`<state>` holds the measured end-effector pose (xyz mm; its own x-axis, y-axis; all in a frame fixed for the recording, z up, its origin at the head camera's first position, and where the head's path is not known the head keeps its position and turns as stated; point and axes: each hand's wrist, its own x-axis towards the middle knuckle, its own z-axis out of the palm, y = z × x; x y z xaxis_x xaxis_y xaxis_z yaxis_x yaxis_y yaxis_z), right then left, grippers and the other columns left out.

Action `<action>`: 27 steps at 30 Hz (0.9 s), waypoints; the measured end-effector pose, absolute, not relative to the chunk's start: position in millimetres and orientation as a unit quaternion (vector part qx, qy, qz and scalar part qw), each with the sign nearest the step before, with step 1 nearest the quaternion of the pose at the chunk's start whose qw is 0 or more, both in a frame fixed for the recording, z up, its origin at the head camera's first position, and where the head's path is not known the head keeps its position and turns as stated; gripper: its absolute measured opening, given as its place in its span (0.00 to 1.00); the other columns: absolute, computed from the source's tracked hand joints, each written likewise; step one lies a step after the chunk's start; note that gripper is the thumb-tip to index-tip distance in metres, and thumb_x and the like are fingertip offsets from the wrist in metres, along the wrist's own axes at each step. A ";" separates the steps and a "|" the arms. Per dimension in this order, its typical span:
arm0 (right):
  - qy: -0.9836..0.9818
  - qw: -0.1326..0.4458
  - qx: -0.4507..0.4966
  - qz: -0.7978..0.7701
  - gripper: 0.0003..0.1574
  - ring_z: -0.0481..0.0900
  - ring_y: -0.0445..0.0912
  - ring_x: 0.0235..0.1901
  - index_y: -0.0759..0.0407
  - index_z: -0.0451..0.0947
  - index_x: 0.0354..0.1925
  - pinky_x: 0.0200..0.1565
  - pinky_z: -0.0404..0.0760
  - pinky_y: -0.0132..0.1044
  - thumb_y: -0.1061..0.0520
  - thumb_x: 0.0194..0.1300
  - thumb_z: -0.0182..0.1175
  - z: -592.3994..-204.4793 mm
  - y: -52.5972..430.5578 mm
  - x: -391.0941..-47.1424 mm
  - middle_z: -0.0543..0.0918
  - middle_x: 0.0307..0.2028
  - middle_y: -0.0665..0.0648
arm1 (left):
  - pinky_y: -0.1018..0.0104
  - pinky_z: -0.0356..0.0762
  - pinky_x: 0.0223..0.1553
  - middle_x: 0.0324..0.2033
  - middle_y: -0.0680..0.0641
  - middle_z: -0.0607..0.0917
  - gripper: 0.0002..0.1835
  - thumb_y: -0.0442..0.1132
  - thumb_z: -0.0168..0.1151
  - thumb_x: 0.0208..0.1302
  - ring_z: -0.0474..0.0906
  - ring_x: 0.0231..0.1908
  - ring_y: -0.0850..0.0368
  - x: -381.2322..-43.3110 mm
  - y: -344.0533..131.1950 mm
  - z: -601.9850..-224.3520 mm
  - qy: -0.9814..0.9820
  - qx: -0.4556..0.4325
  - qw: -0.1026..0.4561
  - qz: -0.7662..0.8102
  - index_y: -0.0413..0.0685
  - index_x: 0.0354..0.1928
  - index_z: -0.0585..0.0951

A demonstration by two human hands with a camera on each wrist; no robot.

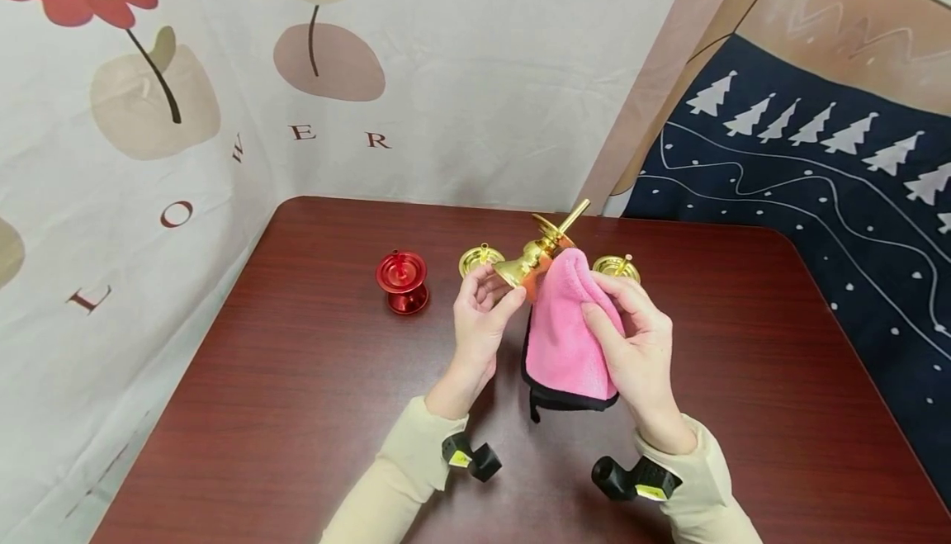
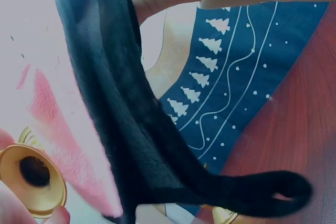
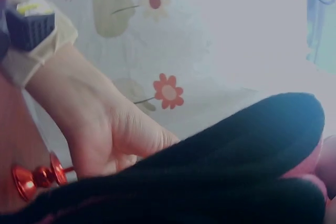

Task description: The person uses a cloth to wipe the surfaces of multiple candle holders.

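Observation:
My left hand [image 1: 477, 325] holds a gold candlestick [image 1: 529, 262] by its flared base, raised above the table and tilted with its spike up to the right. In the left wrist view the hollow underside of the candlestick [image 2: 55, 190] shows at the lower left. My right hand [image 1: 645, 350] pinches a pink cloth [image 1: 568, 342] with a black edge. The cloth hangs folded beside the candlestick and touches or nearly touches its stem. In both wrist views the black edging [image 2: 113, 93] of the cloth fills much of the frame and hides part of the hands.
A red candle holder [image 1: 402, 273] stands on the dark wooden table [image 1: 297, 379], left of my hands. Behind the hands are two gold candle holders, one on the left [image 1: 475, 262] and one on the right [image 1: 611, 267], both partly hidden. A printed curtain [image 1: 475, 90] hangs behind the table.

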<state>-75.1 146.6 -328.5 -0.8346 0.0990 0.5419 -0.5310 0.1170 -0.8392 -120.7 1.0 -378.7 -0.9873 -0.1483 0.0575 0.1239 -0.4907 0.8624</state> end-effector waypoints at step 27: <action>-0.702 0.042 0.027 0.711 0.19 0.78 0.39 0.36 0.70 0.74 0.51 0.38 0.77 0.27 0.70 0.60 0.56 -357.3 153.4 -106.2 0.81 0.38 0.49 | 0.61 0.80 0.41 0.29 0.47 0.83 0.17 0.38 0.49 0.59 0.80 0.31 0.56 -114.4 -15.4 -358.9 -0.408 0.016 -0.095 -0.908 0.32 0.46 0.73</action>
